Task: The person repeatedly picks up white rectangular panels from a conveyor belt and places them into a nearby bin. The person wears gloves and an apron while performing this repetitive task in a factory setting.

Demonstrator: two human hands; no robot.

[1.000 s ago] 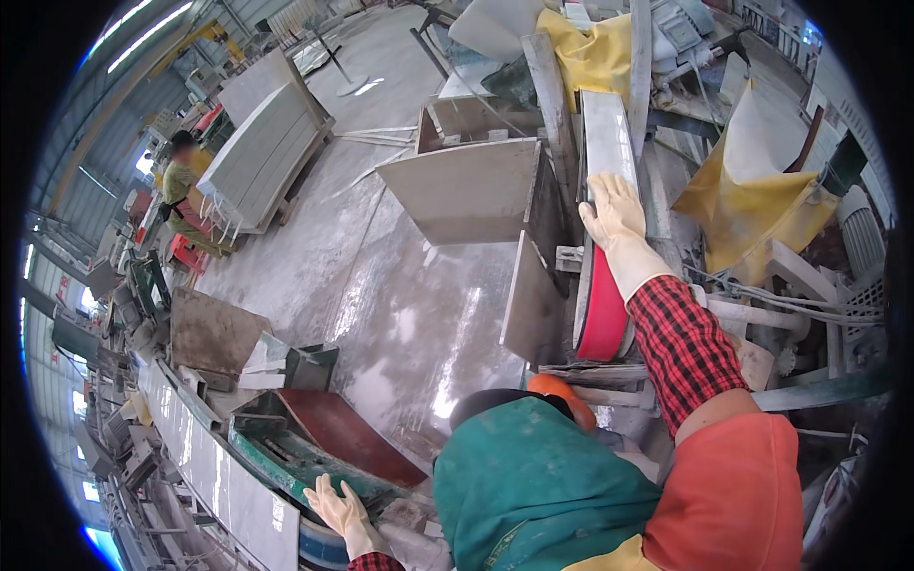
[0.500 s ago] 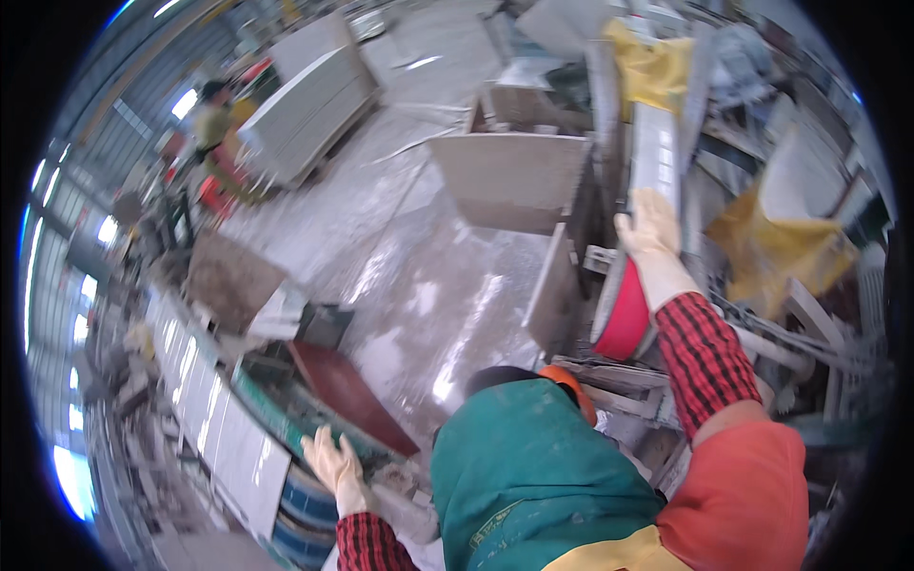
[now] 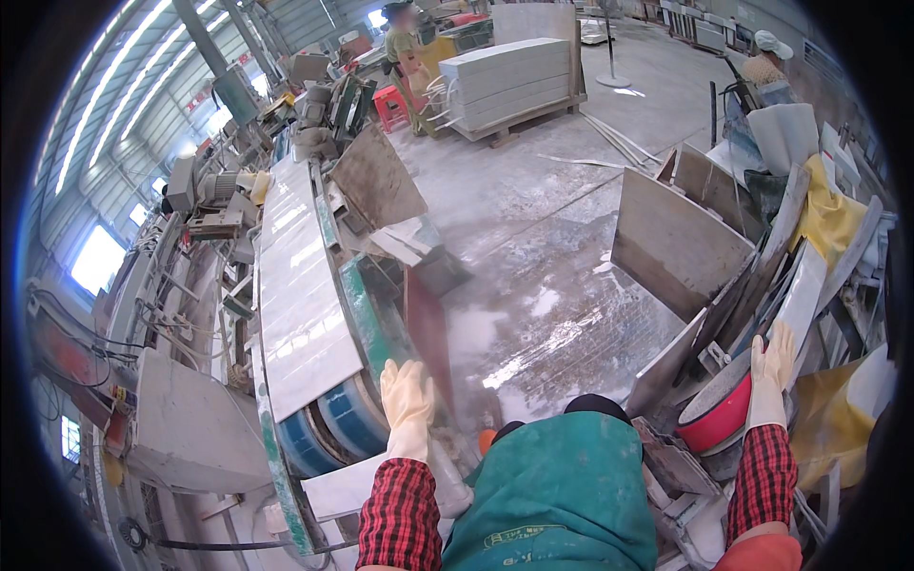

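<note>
My left hand [image 3: 407, 398], in a cream rubber glove, holds nothing, its fingers stretched out. It hovers beside the blue-banded roller [image 3: 347, 419] at the near end of a machine bed, close to the bed's green side rail [image 3: 365, 309]. White glossy slabs [image 3: 300, 305] lie in a row along that bed. On the other side my right hand [image 3: 773, 366], gloved alike, is open with fingers extended. It is at the lower end of a long white strip [image 3: 803, 290]; whether it touches it I cannot tell. Just left of it is a red-rimmed wheel [image 3: 719, 414].
Upright brown-grey boards [image 3: 678, 243] stand before the right-hand machine. Yellow sheeting [image 3: 828, 214] hangs there. A reddish-brown panel [image 3: 427, 328] leans by the left bed. Farther off are a pallet of stacked slabs [image 3: 514, 86], a person [image 3: 405, 67] and a second person [image 3: 766, 62]. The floor [image 3: 543, 314] is wet.
The view has swung rightward to leftward, so the left bed shows more fully and things sit farther right. Both hands stay open; the right hand is lower along the white strip.
</note>
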